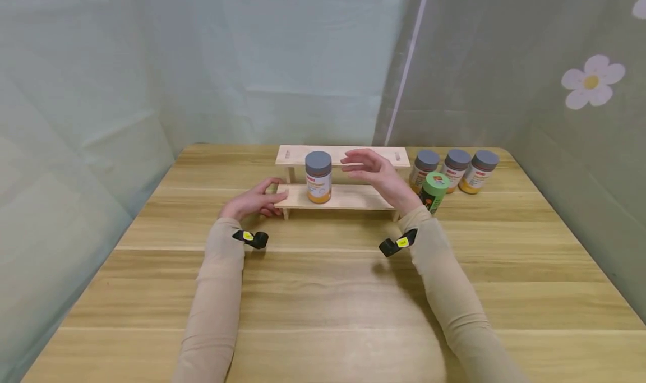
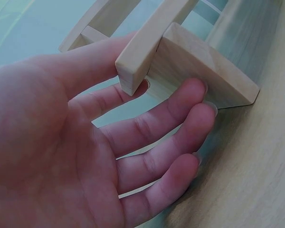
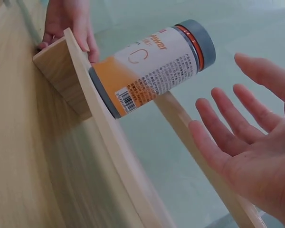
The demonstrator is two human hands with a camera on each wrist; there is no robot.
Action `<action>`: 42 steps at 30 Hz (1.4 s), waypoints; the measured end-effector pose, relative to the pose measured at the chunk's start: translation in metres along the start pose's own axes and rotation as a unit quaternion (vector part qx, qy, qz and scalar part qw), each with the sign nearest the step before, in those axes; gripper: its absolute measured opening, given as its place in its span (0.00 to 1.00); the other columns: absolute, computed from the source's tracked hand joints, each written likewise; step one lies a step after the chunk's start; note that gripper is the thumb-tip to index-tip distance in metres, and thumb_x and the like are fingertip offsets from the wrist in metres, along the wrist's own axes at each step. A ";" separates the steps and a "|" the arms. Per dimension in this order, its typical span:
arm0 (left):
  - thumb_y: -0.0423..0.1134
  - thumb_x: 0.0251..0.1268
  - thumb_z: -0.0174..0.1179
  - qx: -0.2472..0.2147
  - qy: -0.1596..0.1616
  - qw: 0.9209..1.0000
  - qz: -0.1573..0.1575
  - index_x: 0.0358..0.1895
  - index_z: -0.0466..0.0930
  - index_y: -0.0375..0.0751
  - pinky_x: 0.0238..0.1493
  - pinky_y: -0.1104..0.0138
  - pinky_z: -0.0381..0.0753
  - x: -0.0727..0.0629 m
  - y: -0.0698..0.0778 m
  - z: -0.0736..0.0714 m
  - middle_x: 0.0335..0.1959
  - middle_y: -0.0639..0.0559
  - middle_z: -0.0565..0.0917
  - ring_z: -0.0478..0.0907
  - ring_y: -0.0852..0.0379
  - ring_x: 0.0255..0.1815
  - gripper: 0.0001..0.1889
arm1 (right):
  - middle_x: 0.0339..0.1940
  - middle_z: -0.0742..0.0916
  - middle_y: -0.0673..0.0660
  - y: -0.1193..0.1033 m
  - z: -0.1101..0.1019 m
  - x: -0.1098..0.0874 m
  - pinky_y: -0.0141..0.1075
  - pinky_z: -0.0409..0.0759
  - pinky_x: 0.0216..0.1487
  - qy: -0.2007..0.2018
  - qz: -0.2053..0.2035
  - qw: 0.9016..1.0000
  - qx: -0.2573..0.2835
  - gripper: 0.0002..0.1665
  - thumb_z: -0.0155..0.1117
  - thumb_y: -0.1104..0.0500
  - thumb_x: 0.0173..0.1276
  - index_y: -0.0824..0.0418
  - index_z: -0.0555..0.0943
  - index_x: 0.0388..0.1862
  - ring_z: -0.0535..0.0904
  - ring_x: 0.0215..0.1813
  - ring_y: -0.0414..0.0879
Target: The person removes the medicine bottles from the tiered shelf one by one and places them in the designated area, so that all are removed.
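A two-tier wooden shelf (image 1: 355, 197) stands toward the back of the table. On its lower tier a supplement jar (image 1: 318, 182) with a grey lid and a white and orange label stands upright, left of the middle. My left hand (image 1: 257, 199) pinches the left end of that lower tier, thumb on top and index finger beneath; the other fingers curve by the side support (image 2: 199, 66). My right hand (image 1: 378, 175) hovers to the right of the jar, apart from it, with fingers spread and nothing held, as the right wrist view also shows.
Right of the shelf stand three more grey-lidded jars (image 1: 453, 170) in a row. A green-lidded container (image 1: 435, 191) is in front of them, close to my right wrist. Pale curtains (image 1: 303, 63) hang behind the wooden table (image 1: 323, 304).
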State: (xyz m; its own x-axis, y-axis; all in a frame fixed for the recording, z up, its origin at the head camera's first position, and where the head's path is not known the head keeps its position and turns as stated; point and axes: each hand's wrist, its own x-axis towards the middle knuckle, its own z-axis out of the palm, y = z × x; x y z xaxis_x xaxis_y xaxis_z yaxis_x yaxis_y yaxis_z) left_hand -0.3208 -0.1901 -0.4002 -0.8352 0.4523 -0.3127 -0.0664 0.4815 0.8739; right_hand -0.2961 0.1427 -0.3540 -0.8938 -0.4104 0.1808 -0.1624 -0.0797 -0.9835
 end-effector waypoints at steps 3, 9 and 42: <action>0.52 0.73 0.51 -0.004 0.002 1.000 -0.001 0.71 0.51 0.48 0.42 0.67 0.80 0.001 -0.001 0.000 0.38 0.47 0.83 0.81 0.57 0.37 0.30 | 0.64 0.77 0.63 0.002 0.002 0.000 0.55 0.64 0.71 0.001 -0.006 1.000 -0.003 0.27 0.57 0.70 0.70 0.65 0.66 0.67 0.78 0.62 0.50; 0.51 0.74 0.51 -0.008 -0.002 1.000 0.011 0.72 0.51 0.45 0.42 0.66 0.81 0.001 -0.001 0.000 0.39 0.46 0.82 0.82 0.58 0.35 0.31 | 0.66 0.76 0.66 0.005 0.009 0.002 0.44 0.71 0.67 0.001 -0.009 1.000 -0.017 0.28 0.58 0.69 0.69 0.64 0.66 0.67 0.75 0.66 0.54; 0.51 0.74 0.51 -0.004 0.000 1.000 0.006 0.73 0.51 0.46 0.43 0.66 0.81 -0.002 0.001 0.000 0.44 0.41 0.81 0.82 0.57 0.37 0.31 | 0.73 0.69 0.63 0.024 0.053 0.010 0.50 0.60 0.74 0.037 0.012 0.999 -0.010 0.40 0.62 0.71 0.65 0.56 0.61 0.74 0.64 0.74 0.58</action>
State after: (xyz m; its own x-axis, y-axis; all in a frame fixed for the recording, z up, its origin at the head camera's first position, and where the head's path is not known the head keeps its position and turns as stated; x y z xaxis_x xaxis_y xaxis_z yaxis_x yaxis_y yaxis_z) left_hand -0.3193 -0.1899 -0.3989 -0.8365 0.4577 -0.3014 -0.0608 0.4690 0.8811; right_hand -0.2869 0.0879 -0.3759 -0.9259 -0.3437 0.1565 -0.1475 -0.0524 -0.9877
